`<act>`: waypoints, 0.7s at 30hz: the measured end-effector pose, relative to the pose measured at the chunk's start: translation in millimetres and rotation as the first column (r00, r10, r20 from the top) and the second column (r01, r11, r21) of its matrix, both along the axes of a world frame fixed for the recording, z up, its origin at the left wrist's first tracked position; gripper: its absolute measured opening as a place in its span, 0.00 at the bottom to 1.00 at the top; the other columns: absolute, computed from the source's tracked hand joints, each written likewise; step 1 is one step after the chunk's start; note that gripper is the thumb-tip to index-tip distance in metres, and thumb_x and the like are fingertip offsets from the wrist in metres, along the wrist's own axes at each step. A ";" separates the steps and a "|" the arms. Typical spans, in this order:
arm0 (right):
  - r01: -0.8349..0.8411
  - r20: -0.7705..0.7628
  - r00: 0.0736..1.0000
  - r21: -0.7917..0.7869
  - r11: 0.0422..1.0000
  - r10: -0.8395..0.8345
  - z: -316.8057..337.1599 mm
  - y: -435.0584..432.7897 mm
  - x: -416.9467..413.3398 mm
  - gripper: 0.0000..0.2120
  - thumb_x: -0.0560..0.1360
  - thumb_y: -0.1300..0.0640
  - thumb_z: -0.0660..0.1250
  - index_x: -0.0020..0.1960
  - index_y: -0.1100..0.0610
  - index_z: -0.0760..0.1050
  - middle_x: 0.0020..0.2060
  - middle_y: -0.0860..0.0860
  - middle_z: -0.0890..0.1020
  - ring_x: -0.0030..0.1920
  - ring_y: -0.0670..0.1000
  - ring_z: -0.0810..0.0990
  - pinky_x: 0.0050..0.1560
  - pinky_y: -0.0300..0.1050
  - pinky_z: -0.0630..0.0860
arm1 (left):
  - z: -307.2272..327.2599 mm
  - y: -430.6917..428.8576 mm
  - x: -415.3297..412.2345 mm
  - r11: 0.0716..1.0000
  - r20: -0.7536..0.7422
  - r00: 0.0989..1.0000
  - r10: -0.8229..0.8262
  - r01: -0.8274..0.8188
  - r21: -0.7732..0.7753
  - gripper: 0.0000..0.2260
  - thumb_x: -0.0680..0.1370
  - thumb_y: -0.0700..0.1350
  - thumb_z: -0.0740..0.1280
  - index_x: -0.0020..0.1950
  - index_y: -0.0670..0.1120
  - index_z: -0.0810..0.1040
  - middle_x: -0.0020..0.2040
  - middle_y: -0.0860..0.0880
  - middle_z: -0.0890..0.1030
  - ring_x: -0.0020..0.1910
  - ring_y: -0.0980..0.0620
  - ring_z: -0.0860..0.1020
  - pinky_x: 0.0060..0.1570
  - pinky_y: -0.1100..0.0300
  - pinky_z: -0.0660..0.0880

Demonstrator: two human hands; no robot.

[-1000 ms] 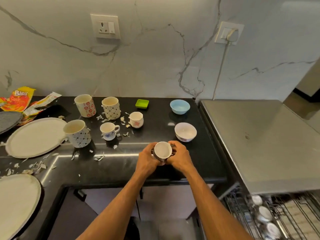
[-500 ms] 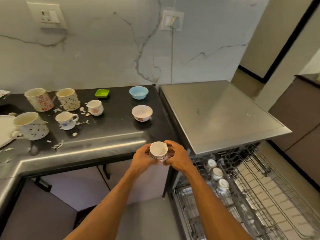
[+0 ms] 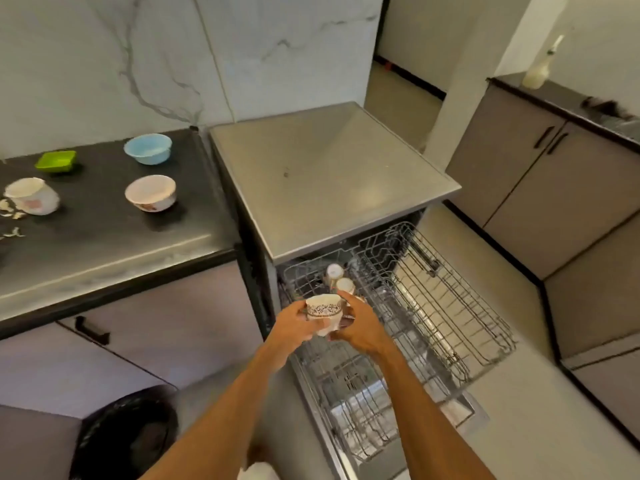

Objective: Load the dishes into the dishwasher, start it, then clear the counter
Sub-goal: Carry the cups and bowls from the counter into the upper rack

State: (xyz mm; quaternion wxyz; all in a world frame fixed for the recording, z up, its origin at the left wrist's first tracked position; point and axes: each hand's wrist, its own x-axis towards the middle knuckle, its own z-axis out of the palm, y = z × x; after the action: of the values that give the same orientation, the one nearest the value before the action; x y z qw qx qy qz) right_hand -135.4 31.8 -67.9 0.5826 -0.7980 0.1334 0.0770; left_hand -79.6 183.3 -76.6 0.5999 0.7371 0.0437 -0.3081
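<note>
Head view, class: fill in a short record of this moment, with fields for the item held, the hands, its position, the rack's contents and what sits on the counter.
Held item: patterned cup
Hands: left hand and right hand both grip it
Position: above the pulled-out rack of the open dishwasher
In rack: at least two small cups
On counter: blue bowl, white bowl, green dish, white mug

Our fingers [image 3: 349, 299] flank the cup [image 3: 323, 310]; just beyond them, more cups [image 3: 334, 271] sit in the rack [image 3: 450, 323]; far left, bowls [image 3: 150, 194] on the counter [image 3: 104, 237].
</note>
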 end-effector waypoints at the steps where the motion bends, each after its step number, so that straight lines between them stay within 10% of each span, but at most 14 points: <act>1: 0.019 -0.017 1.000 0.014 1.000 -0.019 -3.9 -7.1 -5.0 0.38 0.62 0.66 0.80 0.68 0.53 0.69 0.56 0.49 0.81 0.56 0.49 0.81 0.52 0.48 0.82 | -6.2 -10.0 -1.7 1.000 -0.039 0.999 0.021 -0.021 -0.008 0.21 0.70 0.38 0.76 0.61 0.42 0.74 0.45 0.50 0.80 0.43 0.48 0.80 0.47 0.49 0.78; 7: 0.209 -0.148 0.969 0.072 0.975 -0.197 -41.2 -36.7 -17.3 0.25 0.66 0.70 0.77 0.52 0.48 0.70 0.49 0.48 0.81 0.49 0.46 0.82 0.45 0.42 0.82 | -41.3 -55.3 -1.5 0.997 -0.216 0.976 0.025 -0.040 -0.065 0.11 0.72 0.39 0.75 0.50 0.45 0.75 0.36 0.49 0.83 0.41 0.44 0.81 0.52 0.47 0.77; 13: 0.354 -0.248 0.910 0.050 0.934 -0.332 -82.1 -56.4 -11.6 0.24 0.68 0.60 0.77 0.59 0.54 0.71 0.53 0.51 0.83 0.52 0.52 0.83 0.56 0.57 0.80 | -80.9 -97.6 10.7 0.999 -0.299 0.954 -0.006 0.016 0.030 0.09 0.77 0.45 0.69 0.55 0.44 0.76 0.46 0.45 0.80 0.46 0.45 0.82 0.46 0.54 0.81; 21: 0.375 -0.282 0.883 -0.056 0.925 -0.375 -136.3 -84.6 15.3 0.19 0.76 0.65 0.69 0.64 0.52 0.77 0.53 0.48 0.84 0.53 0.48 0.82 0.53 0.46 0.79 | -137.8 -137.4 35.1 0.993 -0.476 0.879 -0.019 0.072 0.093 0.14 0.80 0.43 0.65 0.64 0.39 0.73 0.57 0.42 0.78 0.59 0.44 0.78 0.57 0.53 0.77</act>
State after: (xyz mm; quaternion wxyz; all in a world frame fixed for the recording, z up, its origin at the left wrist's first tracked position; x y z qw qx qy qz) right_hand -120.1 -52.9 -204.2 0.5610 -0.7372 0.3684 0.0782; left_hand -44.5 45.9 -214.4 0.5227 0.6714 0.1885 -0.4904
